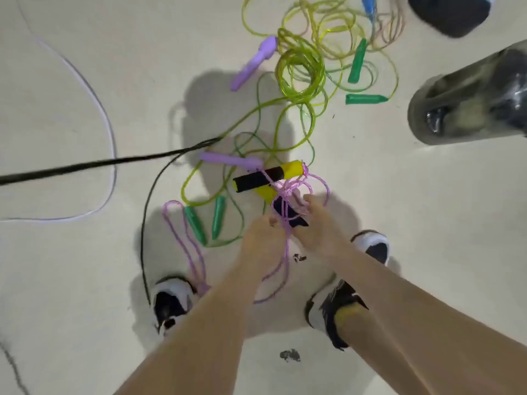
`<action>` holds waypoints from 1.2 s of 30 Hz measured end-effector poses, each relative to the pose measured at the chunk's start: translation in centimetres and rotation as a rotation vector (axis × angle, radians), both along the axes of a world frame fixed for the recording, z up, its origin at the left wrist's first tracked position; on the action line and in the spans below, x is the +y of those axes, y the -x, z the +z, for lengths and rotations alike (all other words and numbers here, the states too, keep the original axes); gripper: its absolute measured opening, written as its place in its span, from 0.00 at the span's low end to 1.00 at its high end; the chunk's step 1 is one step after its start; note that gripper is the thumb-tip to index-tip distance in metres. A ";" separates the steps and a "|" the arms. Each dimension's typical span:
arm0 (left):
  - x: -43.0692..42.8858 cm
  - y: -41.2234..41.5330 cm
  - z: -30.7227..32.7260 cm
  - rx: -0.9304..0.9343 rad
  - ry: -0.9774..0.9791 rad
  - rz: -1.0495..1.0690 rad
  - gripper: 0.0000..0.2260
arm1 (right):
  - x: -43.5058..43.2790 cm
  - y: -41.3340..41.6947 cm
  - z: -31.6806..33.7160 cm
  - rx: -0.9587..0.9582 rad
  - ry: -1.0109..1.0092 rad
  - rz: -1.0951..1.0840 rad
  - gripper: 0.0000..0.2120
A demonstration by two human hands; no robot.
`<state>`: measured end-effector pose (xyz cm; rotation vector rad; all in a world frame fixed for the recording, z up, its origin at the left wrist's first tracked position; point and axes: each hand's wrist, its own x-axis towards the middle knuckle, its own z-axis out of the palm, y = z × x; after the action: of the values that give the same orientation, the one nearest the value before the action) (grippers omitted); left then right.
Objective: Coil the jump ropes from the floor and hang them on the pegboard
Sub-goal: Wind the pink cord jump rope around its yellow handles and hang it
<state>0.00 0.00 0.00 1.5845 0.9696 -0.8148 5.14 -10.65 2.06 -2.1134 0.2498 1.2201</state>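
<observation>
Left hand (pixel 263 238) pinching pink rope (pixel 287 252), right hand (pixel 316 223) gripping yellow-and-black handles (pixel 256 179) wrapped in its loops, green ropes (pixel 282 69) tangled toward floor's (pixel 85 280) far edge

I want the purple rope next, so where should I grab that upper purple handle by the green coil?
Grip around the middle of the purple handle, coming from the bare floor on its left. It lies flat and slanted, and the green coil crowds its upper right end.
</observation>
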 end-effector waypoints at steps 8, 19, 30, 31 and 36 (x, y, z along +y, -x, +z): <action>-1.9 -2.3 -1.3 0.082 0.284 0.211 0.05 | -2.4 0.1 -5.0 0.237 -0.040 0.011 0.06; 1.7 -11.2 29.8 -0.074 0.213 0.136 0.11 | -0.4 -7.9 30.2 0.207 -0.283 -0.208 0.13; 9.8 -20.0 72.9 -0.606 -0.071 -0.104 0.25 | 0.2 -17.5 64.3 -0.384 -0.258 -0.158 0.04; 9.9 -19.7 75.8 -0.645 -0.029 -0.125 0.25 | 0.3 -18.1 65.8 -0.457 -0.233 -0.124 0.08; 9.0 -18.7 87.1 -0.948 -0.134 -0.193 0.22 | 1.2 -18.8 74.9 -0.836 -0.042 0.244 0.49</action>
<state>18.69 8.96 87.09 1.9019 0.1833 -0.0521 23.96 -9.40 76.95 -2.4594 -0.4102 0.3643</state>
